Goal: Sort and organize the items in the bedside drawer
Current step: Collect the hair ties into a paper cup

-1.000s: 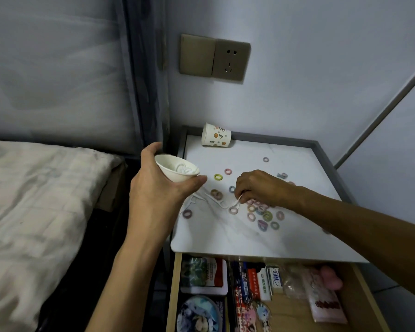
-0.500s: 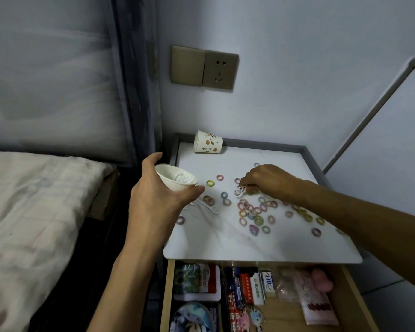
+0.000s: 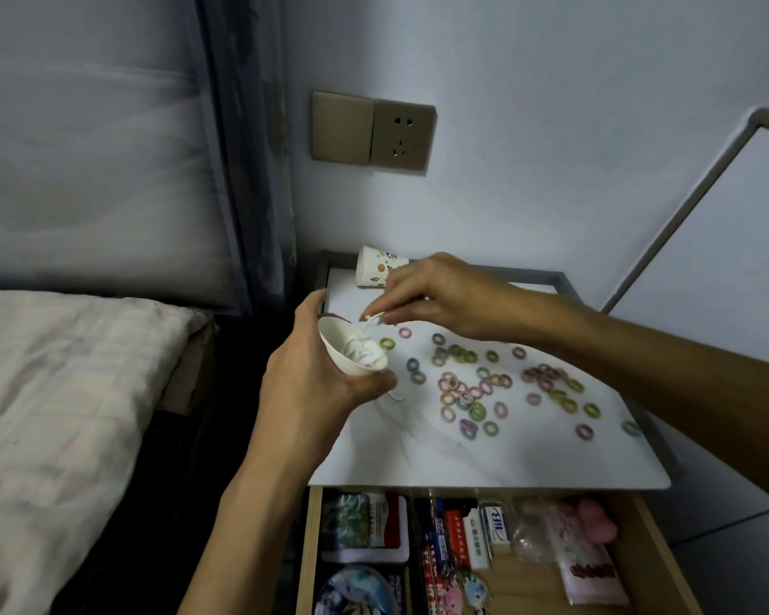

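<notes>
1. Left hand [image 3: 311,383] grips a white cup [image 3: 351,350], thumb on the near side and fingers wrapped round the far side. It is held above the left edge of the nightstand top [image 3: 462,454].
2. The white cup is tilted, its axis leaning and its mouth facing up and right toward the right hand. White stringy loops lie inside it.
3. Right hand [image 3: 436,295] has its fingertips pinched on a thin white loop [image 3: 370,316], just above the white cup's far rim. Fingers point left, forearm comes in from the right.
4. Small coloured hair rings [image 3: 476,388] are scattered flat over the middle and right of the top, some touching in clumps, a few apart near the right edge.
5. Another white loop [image 3: 396,396] lies on the top, partly hidden under the left hand.
6. Printed cup [image 3: 380,272] lies on its side at the back left of the top. Its long axis runs left-right with the wide end to the left, and the right hand covers its right end.
7. Drawer [image 3: 305,548] is pulled open below the top. It holds boxes, a round tin, charms and a pink pouch packed side by side.
8. Bed [image 3: 63,392] is on the left and a wall socket [image 3: 402,135] sits above the nightstand.
</notes>
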Available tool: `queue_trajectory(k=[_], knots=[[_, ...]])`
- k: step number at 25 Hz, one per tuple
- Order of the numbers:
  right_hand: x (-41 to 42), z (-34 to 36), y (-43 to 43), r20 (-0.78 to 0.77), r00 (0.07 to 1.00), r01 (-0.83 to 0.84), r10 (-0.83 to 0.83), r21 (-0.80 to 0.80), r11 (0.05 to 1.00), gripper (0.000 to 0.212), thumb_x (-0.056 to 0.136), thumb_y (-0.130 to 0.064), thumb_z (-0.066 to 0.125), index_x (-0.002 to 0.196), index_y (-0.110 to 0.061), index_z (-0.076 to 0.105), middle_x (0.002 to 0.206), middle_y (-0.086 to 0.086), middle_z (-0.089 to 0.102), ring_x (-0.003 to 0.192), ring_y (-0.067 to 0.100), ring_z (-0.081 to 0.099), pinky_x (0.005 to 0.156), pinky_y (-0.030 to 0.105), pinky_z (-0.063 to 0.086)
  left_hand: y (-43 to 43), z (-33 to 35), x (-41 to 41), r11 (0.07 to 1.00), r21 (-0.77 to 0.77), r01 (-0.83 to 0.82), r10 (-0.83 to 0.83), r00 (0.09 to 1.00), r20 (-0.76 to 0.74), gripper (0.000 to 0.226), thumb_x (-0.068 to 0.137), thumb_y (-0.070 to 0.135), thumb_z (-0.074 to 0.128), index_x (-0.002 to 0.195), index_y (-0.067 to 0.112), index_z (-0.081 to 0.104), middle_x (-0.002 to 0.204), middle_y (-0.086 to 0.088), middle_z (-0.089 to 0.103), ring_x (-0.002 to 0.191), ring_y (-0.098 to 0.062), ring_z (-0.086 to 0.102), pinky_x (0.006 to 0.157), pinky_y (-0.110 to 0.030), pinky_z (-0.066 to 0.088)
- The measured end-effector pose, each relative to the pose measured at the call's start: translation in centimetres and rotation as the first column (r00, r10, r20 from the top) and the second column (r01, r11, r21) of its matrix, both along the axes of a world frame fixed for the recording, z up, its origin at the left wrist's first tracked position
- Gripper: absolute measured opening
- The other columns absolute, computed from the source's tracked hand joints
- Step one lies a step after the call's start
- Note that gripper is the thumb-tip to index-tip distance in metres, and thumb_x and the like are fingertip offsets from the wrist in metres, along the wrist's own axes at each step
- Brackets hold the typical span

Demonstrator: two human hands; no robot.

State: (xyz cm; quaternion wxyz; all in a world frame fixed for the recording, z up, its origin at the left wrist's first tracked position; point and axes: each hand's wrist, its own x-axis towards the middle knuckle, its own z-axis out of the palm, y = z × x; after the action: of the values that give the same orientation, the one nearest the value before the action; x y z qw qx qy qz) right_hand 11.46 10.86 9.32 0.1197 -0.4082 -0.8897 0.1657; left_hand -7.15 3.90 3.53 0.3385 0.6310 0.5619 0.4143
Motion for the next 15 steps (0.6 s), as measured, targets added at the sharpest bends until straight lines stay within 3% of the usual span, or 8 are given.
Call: queue_trajectory(k=[2,4,5,7,9,10,13,15], knots=[[-2.6,1.2,-0.9,0.165,0.97,-0.197,0.18,0.094,0.976,0.019,0.092,-0.023,0.064,0.106,-0.022,0.076,0.088,-0.013,0.065,0.081,0.001,0.058,0.073,0.022,0.046,0.1,0.0,0.0,1.0,0.002,0.019,-0.019,1.0,-0.001,0.111,0.058,0.03,0.091,0.149,0.031,0.028,0.11,0.014,0.056,0.094,-0.006,0.055,0.068,-0.01,0.042],[-4.4,1.2,-1.5,0.259,0.933,-0.289,0.249,0.128,0.949,0.015,0.09,-0.02,0.063,0.097,-0.018,0.076,0.088,-0.007,0.067,0.08,0.006,0.059,0.074,0.029,0.048,0.1,0.2,0.1,1.0,0.003,0.024,-0.024,0.999,0.024,0.111,0.059,0.027,0.091,0.149,0.03,0.028,0.105,0.02,0.056,0.085,0.005,0.056,0.066,-0.005,0.042],[-4.9,1.0,-1.6,0.229,0.942,-0.277,0.245,0.12,0.953,0.015,0.089,-0.017,0.064,0.098,-0.016,0.075,0.09,-0.005,0.069,0.08,0.005,0.059,0.076,0.029,0.048,0.1,0.2,0.0,1.0,0.009,0.016,-0.016,0.999,0.043,0.11,0.059,0.025,0.091,0.149,0.029,0.028,0.103,0.021,0.057,0.084,0.008,0.056,0.065,-0.004,0.042],[-5.0,0.9,-1.3,0.005,0.99,-0.143,0.143,0.076,0.987,0.019,0.087,-0.015,0.068,0.105,-0.015,0.075,0.098,-0.005,0.071,0.085,0.001,0.061,0.082,0.02,0.048,0.1,0.2,-0.3,0.999,0.02,-0.038,0.036,0.995,0.091,0.107,0.06,0.022,0.091,0.148,0.027,0.031,0.106,0.018,0.057,0.085,0.005,0.057,0.06,-0.003,0.042],[-3.8,0.1,-0.5,-0.235,0.97,0.06,-0.052,0.025,0.998,0.018,0.087,-0.015,0.07,0.104,-0.015,0.076,0.098,-0.006,0.072,0.088,0.002,0.065,0.083,0.017,0.049,0.1,0.3,-0.8,0.993,0.031,-0.117,0.113,0.987,0.117,0.103,0.061,0.023,0.091,0.147,0.026,0.034,0.112,0.012,0.055,0.089,-0.003,0.055,0.059,-0.001,0.04],[-3.1,-0.7,0.0,-0.269,0.95,0.168,-0.161,0.005,0.986,0.014,0.087,-0.015,0.071,0.1,-0.015,0.076,0.095,-0.006,0.073,0.086,0.002,0.066,0.08,0.018,0.05,0.2,0.2,-1.1,0.986,0.041,-0.159,0.153,0.982,0.115,0.102,0.06,0.025,0.091,0.146,0.026,0.035,0.114,0.01,0.055,0.094,-0.006,0.054,0.063,-0.003,0.039],[-2.0,-5.9,0.6,-0.004,0.935,0.353,-0.354,-0.057,0.934,0.012,0.086,-0.019,0.074,0.097,-0.017,0.076,0.092,-0.002,0.075,0.081,0.005,0.068,0.079,0.024,0.054,0.5,0.1,-2.3,0.958,0.062,-0.281,0.27,0.952,0.147,0.099,0.058,0.031,0.092,0.142,0.026,0.039,0.12,0.005,0.059,0.106,-0.012,0.056,0.083,-0.02,0.04],[-2.2,-9.8,0.2,0.175,0.901,0.412,-0.396,-0.06,0.909,0.014,0.085,-0.024,0.074,0.098,-0.018,0.075,0.095,0.003,0.074,0.086,0.015,0.068,0.081,0.032,0.056,0.6,0.1,-2.7,0.94,0.059,-0.337,0.32,0.927,0.197,0.096,0.059,0.03,0.091,0.14,0.025,0.04,0.12,0.004,0.058,0.108,-0.015,0.056,0.086,-0.024,0.042]])
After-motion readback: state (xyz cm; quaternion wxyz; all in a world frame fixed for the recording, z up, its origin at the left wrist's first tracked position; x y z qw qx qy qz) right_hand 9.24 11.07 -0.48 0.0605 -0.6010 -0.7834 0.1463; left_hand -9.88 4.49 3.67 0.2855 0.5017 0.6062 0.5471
